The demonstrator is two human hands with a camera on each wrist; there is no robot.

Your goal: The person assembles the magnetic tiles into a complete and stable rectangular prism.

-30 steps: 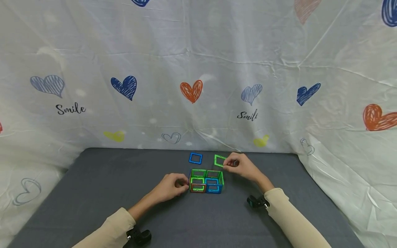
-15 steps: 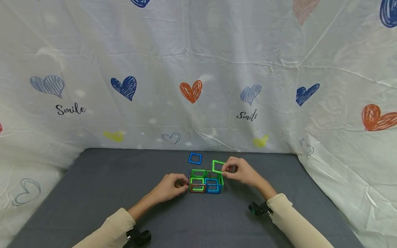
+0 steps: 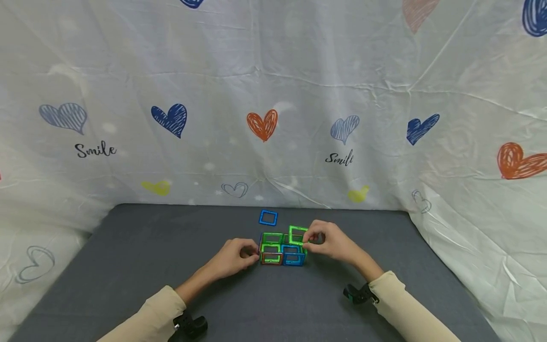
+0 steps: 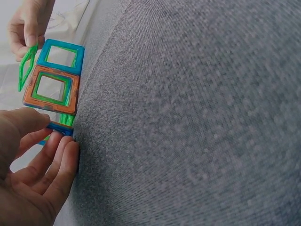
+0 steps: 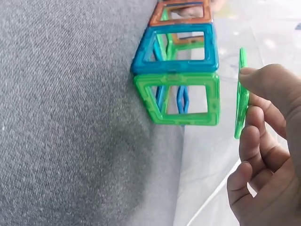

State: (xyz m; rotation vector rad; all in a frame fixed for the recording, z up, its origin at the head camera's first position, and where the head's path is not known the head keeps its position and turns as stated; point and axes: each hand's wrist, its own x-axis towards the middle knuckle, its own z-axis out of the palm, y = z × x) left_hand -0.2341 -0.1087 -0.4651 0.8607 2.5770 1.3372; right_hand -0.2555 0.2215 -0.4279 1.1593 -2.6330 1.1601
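A low box of magnetic tiles, two squares wide, stands on the grey table in the head view. Its front shows an orange tile beside a blue tile, and its right end is a green tile. At its left end my left hand holds the side tile, thumb near the top edge and fingers against the outer face. My right hand pinches a loose green square tile by its edge, slightly above the box's right half and apart from it in the right wrist view.
One loose blue square tile lies flat behind the box, near the table's back edge. A pale curtain printed with hearts hangs behind and beside the table.
My right hand has brought the green tile from behind the box forward and slightly left, over its right half. My left hand stays at the left end.
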